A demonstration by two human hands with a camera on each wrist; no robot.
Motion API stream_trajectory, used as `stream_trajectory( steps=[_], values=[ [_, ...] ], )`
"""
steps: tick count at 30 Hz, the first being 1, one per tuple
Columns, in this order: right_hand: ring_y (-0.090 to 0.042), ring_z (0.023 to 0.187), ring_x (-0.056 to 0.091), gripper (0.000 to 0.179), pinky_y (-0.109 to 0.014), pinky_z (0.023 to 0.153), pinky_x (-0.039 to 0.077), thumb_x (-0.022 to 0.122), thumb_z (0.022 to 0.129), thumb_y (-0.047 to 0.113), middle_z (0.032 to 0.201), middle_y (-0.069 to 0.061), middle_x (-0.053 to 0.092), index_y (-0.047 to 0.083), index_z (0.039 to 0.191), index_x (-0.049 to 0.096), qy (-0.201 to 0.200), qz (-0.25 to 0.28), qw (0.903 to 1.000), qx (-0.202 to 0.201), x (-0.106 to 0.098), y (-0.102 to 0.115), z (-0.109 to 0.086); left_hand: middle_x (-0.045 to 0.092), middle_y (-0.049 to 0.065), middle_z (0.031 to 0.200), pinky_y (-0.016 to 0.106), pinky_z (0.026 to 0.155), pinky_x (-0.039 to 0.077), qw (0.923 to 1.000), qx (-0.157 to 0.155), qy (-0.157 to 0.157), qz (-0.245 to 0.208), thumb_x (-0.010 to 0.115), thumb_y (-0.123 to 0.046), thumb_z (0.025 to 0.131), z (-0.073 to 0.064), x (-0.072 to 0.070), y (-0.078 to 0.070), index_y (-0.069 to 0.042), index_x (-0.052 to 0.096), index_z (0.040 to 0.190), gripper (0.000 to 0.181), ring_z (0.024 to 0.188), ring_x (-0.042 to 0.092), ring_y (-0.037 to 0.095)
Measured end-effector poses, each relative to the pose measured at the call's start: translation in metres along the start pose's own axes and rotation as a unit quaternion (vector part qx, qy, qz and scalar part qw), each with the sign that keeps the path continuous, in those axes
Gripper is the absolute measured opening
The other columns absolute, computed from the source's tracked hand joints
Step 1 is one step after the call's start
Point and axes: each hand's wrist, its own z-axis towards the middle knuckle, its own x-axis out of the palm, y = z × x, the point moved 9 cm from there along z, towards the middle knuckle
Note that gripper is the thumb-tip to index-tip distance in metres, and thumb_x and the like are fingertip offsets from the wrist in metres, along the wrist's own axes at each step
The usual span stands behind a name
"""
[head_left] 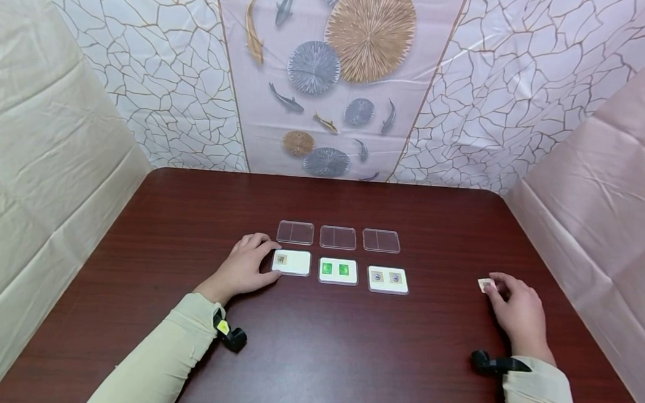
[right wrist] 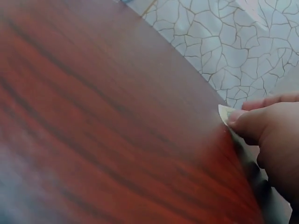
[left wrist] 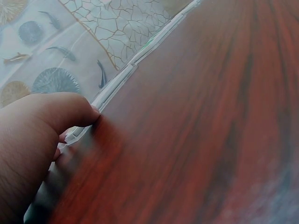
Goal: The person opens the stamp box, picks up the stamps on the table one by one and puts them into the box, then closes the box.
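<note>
In the head view, my left hand (head_left: 245, 263) steadies the left end of a shallow clear case (head_left: 299, 264) with a white insert, thumb at its near edge and fingers at its far edge. One small stamp lies in that case's left half. Beside it are a case with two green stamps (head_left: 338, 271) and a case with two greyish stamps (head_left: 388, 280). Far to the right, my right hand (head_left: 521, 312) pinches a small pale stamp (head_left: 484, 284) just at the tabletop. The right wrist view shows the stamp (right wrist: 224, 113) between thumb and finger, its print mostly hidden.
Behind the white cases lie three clear lids, a left lid (head_left: 295, 232), a middle lid (head_left: 338, 237) and a right lid (head_left: 381, 241), in a row. The dark wooden table (head_left: 313, 361) ends at a patterned backdrop (head_left: 327, 121), with cloth walls at both sides.
</note>
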Motion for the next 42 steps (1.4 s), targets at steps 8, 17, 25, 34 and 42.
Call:
stream_trajectory(
  steps=[8, 17, 25, 34, 42],
  values=[
    [0.005, 0.071, 0.045, 0.022, -0.023, 0.069, 0.036, 0.068, 0.094, 0.016, 0.092, -0.011, 0.066, 0.007, 0.115, 0.068, -0.077, 0.086, 0.9905, 0.074, 0.001, 0.008, 0.003, 0.054, 0.010, 0.125, 0.057, 0.106, 0.034, 1.0000, 0.001, -0.001, -0.001, 0.075, -0.035, 0.080, 0.001, 0.000, -0.001, -0.013, 0.064, 0.125, 0.052, 0.124, 0.045, 0.036],
    [-0.020, 0.077, 0.055, 0.013, -0.034, 0.072, 0.037, 0.068, 0.093, 0.012, 0.089, -0.014, 0.068, 0.004, 0.104, 0.069, -0.132, 0.147, 0.9801, 0.017, 0.029, 0.073, 0.017, 0.054, 0.010, 0.124, 0.058, 0.106, 0.034, 1.0000, 0.000, -0.005, -0.007, 0.075, -0.035, 0.080, 0.000, -0.001, 0.001, -0.012, 0.064, 0.125, 0.052, 0.123, 0.045, 0.036],
    [-0.034, 0.086, 0.056, 0.012, -0.045, 0.077, 0.041, 0.074, 0.089, 0.010, 0.085, -0.014, 0.068, 0.006, 0.098, 0.069, -0.110, 0.191, 0.9722, -0.079, 0.066, 0.162, 0.017, 0.054, 0.010, 0.125, 0.056, 0.107, 0.032, 0.9999, -0.006, 0.004, -0.009, 0.075, -0.036, 0.081, 0.000, 0.001, 0.002, -0.013, 0.064, 0.126, 0.052, 0.124, 0.044, 0.036],
    [-0.030, 0.084, 0.055, 0.009, -0.047, 0.084, 0.040, 0.075, 0.089, 0.012, 0.078, -0.007, 0.067, 0.008, 0.095, 0.069, -0.074, 0.207, 0.9674, -0.126, 0.100, 0.236, 0.009, 0.053, 0.010, 0.126, 0.056, 0.107, 0.033, 1.0000, -0.005, 0.005, -0.003, 0.074, -0.037, 0.082, 0.001, 0.001, 0.002, -0.013, 0.064, 0.127, 0.053, 0.124, 0.044, 0.035],
    [-0.026, 0.084, 0.057, 0.011, -0.048, 0.089, 0.040, 0.078, 0.088, 0.018, 0.078, -0.002, 0.071, 0.011, 0.093, 0.071, -0.053, 0.197, 0.9687, -0.141, 0.122, 0.283, 0.001, 0.054, 0.011, 0.126, 0.057, 0.107, 0.034, 1.0000, -0.004, 0.005, 0.003, 0.074, -0.037, 0.082, 0.001, 0.001, 0.003, -0.013, 0.063, 0.128, 0.053, 0.125, 0.044, 0.036]
  ],
)
